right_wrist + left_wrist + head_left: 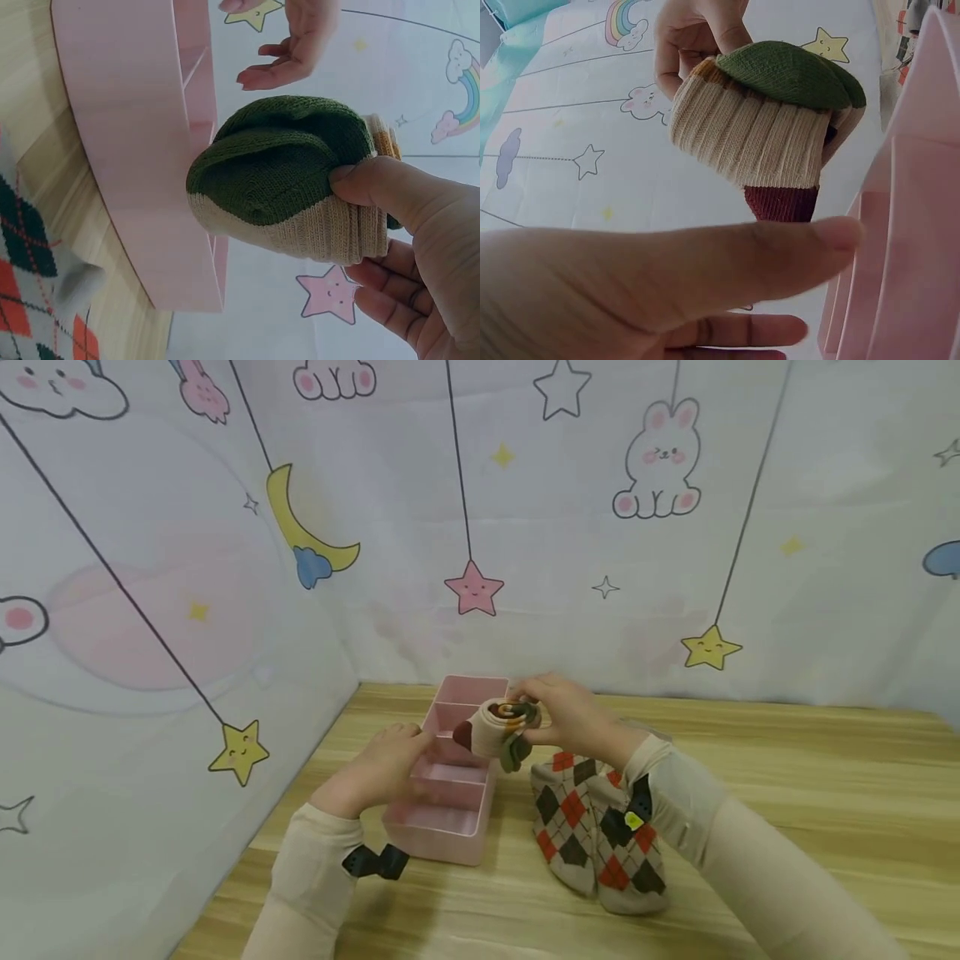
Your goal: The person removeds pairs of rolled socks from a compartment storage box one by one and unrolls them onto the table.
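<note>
Behind the far edge of my wood-grain table (pixel 810 793) I see a pale far cloth (pixel 408 485); a left cloth (pixel 135 760) borders the left edge. Near the far cloth's lower edge is a pink star (pixel 474 589), with a yellow star (pixel 711 648) farther right. Toward its upper edge I see a winking rabbit (pixel 663 464). A yellow moon (pixel 285 514) marks its left side; a smiling star (pixel 240 752) sits low on the left cloth.

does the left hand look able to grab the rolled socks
Probably yes: the left hand looks empty, nothing shows between it and the rolled socks, and the right hand pinches their far side.
</note>
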The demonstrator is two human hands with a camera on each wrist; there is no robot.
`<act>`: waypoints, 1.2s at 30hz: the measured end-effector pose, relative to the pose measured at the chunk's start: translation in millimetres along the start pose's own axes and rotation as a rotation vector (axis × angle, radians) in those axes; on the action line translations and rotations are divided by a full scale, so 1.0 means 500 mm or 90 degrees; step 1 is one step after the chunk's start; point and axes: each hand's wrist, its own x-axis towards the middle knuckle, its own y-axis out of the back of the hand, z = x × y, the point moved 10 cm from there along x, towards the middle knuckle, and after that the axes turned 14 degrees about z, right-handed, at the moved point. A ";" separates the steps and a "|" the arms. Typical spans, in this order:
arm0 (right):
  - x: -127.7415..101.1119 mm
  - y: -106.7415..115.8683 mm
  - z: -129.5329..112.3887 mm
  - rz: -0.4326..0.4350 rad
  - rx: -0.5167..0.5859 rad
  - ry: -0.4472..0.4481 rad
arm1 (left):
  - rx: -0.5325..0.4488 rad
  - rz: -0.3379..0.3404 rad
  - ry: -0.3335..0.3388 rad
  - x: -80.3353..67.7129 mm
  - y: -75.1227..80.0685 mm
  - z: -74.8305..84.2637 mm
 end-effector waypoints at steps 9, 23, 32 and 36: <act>-0.037 0.028 0.024 0.023 -0.040 0.002 | 0.002 0.102 -0.033 0.025 0.008 0.038; -0.102 0.052 0.064 0.031 -0.095 -0.039 | -0.014 0.224 -0.088 0.039 -0.006 0.104; -0.148 0.075 0.082 0.054 -0.101 -0.053 | -0.022 0.251 -0.100 0.039 -0.015 0.141; -0.171 0.082 0.095 0.057 -0.113 -0.078 | -0.010 0.264 -0.107 0.038 -0.021 0.160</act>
